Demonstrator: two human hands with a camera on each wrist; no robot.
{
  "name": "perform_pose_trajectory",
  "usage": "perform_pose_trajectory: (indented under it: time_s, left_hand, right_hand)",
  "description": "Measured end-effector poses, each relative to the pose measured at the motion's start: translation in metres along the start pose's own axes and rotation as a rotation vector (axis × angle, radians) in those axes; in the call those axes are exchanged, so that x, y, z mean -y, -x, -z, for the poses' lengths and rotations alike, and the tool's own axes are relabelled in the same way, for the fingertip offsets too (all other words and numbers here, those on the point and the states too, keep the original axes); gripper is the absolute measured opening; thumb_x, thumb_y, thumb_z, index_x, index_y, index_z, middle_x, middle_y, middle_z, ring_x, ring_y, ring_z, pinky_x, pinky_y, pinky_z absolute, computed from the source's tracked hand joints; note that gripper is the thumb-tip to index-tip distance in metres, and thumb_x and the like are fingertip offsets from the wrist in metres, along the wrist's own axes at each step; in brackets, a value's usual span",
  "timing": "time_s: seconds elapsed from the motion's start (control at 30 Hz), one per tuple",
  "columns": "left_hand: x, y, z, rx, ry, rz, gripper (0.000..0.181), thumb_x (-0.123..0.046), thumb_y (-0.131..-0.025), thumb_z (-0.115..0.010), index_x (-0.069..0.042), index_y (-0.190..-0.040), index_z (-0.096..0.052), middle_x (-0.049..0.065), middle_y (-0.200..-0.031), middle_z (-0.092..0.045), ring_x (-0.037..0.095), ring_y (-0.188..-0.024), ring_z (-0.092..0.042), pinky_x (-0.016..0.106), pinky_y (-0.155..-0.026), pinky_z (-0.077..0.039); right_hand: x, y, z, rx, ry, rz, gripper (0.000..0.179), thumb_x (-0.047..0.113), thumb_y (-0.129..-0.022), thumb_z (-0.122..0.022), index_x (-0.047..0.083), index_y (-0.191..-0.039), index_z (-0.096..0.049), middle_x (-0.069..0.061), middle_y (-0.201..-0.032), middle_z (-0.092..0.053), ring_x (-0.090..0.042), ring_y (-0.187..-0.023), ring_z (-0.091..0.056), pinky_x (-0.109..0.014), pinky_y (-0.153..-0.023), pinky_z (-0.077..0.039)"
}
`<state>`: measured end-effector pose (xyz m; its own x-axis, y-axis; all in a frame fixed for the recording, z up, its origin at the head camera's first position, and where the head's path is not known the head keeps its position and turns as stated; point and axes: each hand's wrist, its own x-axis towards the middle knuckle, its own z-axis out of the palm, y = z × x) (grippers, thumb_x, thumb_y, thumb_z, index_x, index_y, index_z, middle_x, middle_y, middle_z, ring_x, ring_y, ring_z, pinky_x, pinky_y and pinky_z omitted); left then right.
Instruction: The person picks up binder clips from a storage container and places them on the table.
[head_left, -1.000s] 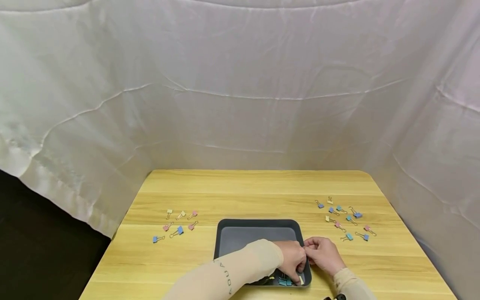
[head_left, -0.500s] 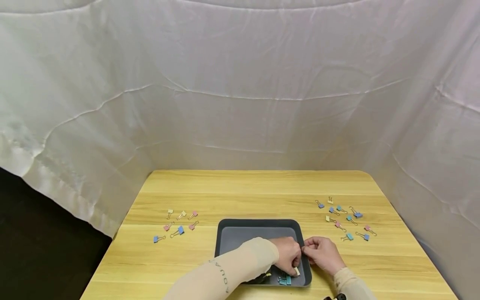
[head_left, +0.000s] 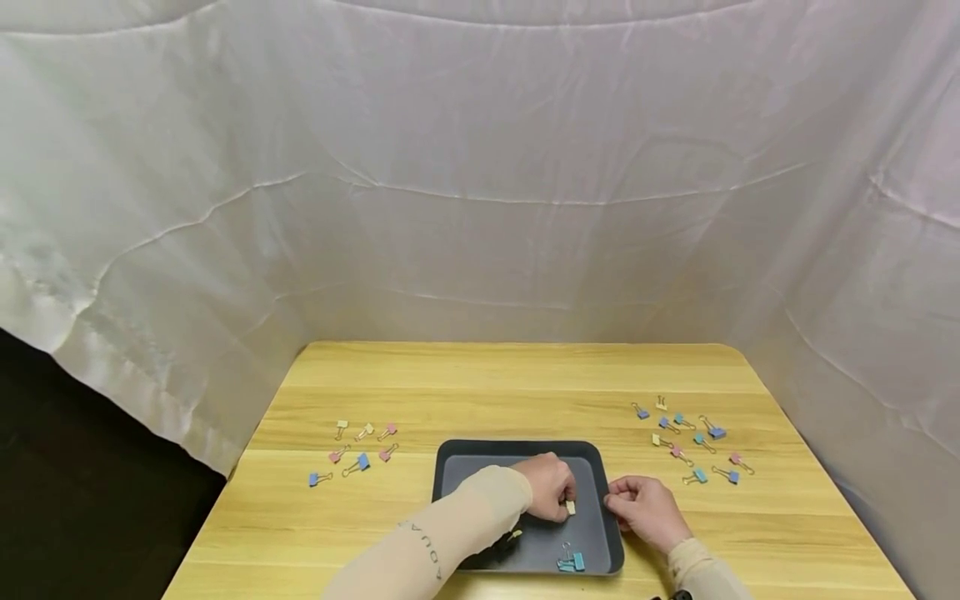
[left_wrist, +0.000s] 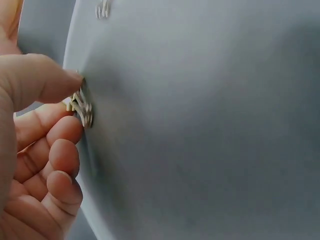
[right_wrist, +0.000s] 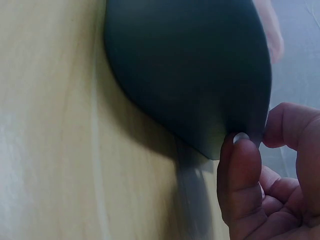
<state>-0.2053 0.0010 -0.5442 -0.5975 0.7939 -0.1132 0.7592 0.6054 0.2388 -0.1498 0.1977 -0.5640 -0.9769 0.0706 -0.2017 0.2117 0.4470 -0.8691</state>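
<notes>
My left hand (head_left: 550, 487) is over the dark grey tray (head_left: 517, 447), pinching a small yellow binder clip (head_left: 571, 507) between thumb and fingers. In the left wrist view the metal handles (left_wrist: 86, 114) of that clip stick out past the fingertips. At the tray's right side, my right hand (head_left: 648, 508) holds the rim between thumb and fingers, as the right wrist view also shows with the tray wall (right_wrist: 190, 75). Teal binder clips (head_left: 572, 562) lie in the tray's near right corner. Another yellow clip (head_left: 514, 534) shows beside my left forearm, which hides part of the tray.
Several loose binder clips in pink, yellow and blue, among them a blue clip (head_left: 362, 462), lie on the wooden table (head_left: 480, 392) to the left. More clips, including a teal clip (head_left: 699, 476), are scattered at the right. A pale curtain (head_left: 480, 250) hangs around the table.
My left hand has moved away from the near right corner toward the tray's middle, carrying the yellow clip and uncovering the teal clips. The right hand keeps its hold on the rim.
</notes>
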Motion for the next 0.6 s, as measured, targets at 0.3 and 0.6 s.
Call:
perform_pose_trajectory:
  time_s: [0.3, 0.6]
  left_hand:
    - [0.0103, 0.0072, -0.0028, -0.042, 0.047, 0.032, 0.019, -0.039, -0.075, -0.081, -0.024, -0.083, -0.073, -0.018, -0.067, -0.058, -0.008, -0.06, -0.049, 0.008, -0.058, -0.041]
    - [0.0114, 0.0096, -0.0032, -0.054, 0.113, 0.024, 0.017, -0.034, -0.078, -0.081, -0.024, -0.071, -0.068, -0.021, -0.058, -0.052, -0.008, -0.053, -0.047, 0.008, -0.054, -0.039]
  right_hand:
    - [-0.0011, -0.0005, 0.0004, -0.003, -0.008, -0.005, 0.019, 0.003, -0.075, -0.07, -0.004, -0.093, -0.067, -0.006, -0.073, -0.066, -0.019, -0.06, -0.06, -0.031, -0.052, -0.052]
    - [0.0004, 0.0, -0.0005, -0.002, -0.004, 0.006, 0.019, 0.003, -0.075, -0.07, -0.005, -0.092, -0.067, -0.005, -0.072, -0.065, -0.018, -0.058, -0.059, -0.03, -0.05, -0.052]
